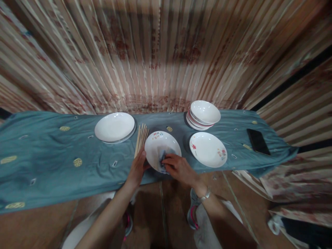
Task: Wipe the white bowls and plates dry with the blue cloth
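A white plate (pixel 153 154) with a small flower print on its far rim is in front of me at the table's near edge. My left hand (pixel 140 164) grips its left side, thumb on the rim and the fingers partly hidden underneath. In my right hand (pixel 176 166) a bluish-grey cloth (pixel 163 159) is bunched and pressed against the plate's inner surface, towards its lower right. Several wooden chopsticks (pixel 141 137) lie side by side just left of the plate, close to my left hand.
Stacked white plates (pixel 115 126) lie at the left. On the right, a bowl stack (pixel 205 112) stands behind a flowered plate (pixel 208 149). A black phone (pixel 258 141) lies farther right. A blue-green cloth (pixel 54 162) covers the narrow table; pleated curtains (pixel 166 52) hang directly behind.
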Tool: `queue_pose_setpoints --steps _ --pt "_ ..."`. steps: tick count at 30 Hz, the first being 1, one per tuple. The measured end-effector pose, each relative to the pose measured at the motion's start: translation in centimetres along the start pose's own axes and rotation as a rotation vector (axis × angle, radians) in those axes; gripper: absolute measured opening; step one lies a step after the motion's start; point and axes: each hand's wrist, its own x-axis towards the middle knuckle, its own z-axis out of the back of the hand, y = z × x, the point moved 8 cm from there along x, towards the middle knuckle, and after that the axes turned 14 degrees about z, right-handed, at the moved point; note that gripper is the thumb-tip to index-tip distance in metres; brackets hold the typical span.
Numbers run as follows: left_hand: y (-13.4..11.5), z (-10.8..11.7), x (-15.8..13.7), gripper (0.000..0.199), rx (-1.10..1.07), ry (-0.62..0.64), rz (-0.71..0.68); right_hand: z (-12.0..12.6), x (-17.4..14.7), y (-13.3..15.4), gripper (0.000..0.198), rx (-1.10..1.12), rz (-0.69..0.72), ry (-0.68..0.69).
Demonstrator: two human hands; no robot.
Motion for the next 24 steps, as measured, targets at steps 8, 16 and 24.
queue_pose_setpoints --steps 8,16,24 --pt "0.1 0.2 0.3 0.076 -0.006 -0.029 -0.01 -1.3 2.0 1.5 0.03 0.225 0.11 -0.108" --pt "0.3 0.6 0.4 0.064 -0.007 -0.033 0.001 -1.9 3.8 1.1 0.041 0.214 0.106 -0.164" --pt "0.0 0.5 -0.2 0.068 0.003 -0.024 -0.028 -2.1 4.6 -0.1 0.044 0.146 0.096 -0.206"
